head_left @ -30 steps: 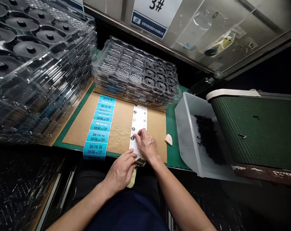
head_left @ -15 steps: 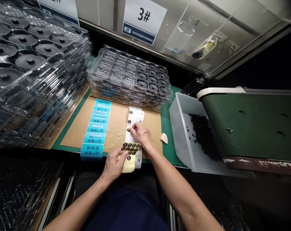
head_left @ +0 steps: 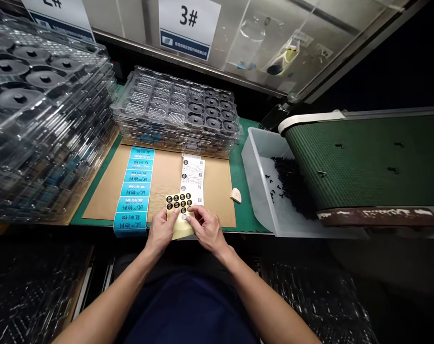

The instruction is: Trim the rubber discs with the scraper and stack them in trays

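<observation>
A yellow sheet of round black stickers (head_left: 183,229) is pinched at its left side by my left hand (head_left: 161,231). My right hand (head_left: 207,229) has its thumb and fingers closed at the sheet's right edge, by the lower stickers; whether a loose sticker is between them is too small to tell. Beneath and beyond the sheet lies a white label strip (head_left: 193,179) with black round dots down its left side. To the left, a strip of blue labels (head_left: 133,190) lies on the brown cardboard (head_left: 105,191).
Stacked clear trays with black round parts stand behind (head_left: 177,114) and at the left (head_left: 48,124). On the right are a beige piece (head_left: 235,195), a translucent bin (head_left: 260,191) of small black parts and a green conveyor belt (head_left: 367,167).
My right hand has moved from the white label strip back to the sticker sheet. The sheet is now raised flatter to view, and the camera view has shifted.
</observation>
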{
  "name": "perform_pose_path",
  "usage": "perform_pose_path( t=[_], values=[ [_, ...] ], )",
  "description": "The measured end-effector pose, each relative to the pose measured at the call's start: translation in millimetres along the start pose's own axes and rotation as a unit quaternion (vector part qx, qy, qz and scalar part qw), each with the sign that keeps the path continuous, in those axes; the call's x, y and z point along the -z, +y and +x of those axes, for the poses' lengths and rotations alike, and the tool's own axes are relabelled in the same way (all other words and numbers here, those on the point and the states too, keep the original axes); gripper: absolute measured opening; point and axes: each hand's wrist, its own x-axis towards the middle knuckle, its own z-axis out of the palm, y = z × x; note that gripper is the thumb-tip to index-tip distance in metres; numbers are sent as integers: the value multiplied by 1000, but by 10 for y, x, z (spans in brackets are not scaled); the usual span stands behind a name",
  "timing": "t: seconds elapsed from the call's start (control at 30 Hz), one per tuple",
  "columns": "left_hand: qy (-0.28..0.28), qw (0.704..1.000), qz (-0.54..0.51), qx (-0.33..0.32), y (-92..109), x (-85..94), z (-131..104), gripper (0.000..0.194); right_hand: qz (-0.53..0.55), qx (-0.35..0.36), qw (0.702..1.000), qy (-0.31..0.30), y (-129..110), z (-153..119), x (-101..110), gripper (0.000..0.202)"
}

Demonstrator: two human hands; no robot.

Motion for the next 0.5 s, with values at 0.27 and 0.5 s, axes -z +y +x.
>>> perform_pose_path(
  t=[0.27, 0.5],
  values=[
    [-8, 999, -21, 26, 63, -21, 14, 56, -100, 87, 991, 33, 4, 37, -2, 19],
    [2, 1000, 29, 11, 22, 8, 48, 49, -148, 136, 979, 24, -8, 49, -15, 18]
  ],
)
